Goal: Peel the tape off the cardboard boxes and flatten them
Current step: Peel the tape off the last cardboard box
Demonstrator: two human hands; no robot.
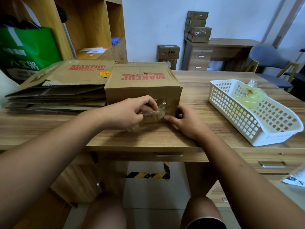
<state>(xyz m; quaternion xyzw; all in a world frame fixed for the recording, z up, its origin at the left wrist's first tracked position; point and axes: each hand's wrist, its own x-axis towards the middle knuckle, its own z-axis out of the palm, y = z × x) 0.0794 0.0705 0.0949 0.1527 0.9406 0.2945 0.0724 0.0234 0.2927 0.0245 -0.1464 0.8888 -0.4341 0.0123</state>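
A brown cardboard box (143, 85) printed MAKEUP in red stands closed on the wooden desk (189, 139) in front of me. A strip of clear tape (156, 111) is lifted partly off its near face. My left hand (127, 113) pinches the loose end of that tape low on the near face. My right hand (184, 123) rests against the box's lower right corner, fingers curled at the cardboard beside the tape. A stack of flattened MAKEUP boxes (66, 86) lies to the left, touching the standing box.
A white plastic basket (247, 129) holding crumpled yellowish tape sits on the desk at the right. A green bag (28, 48) and wooden shelves stand at the back left. More boxes, a second desk and a grey chair (270, 58) are behind.
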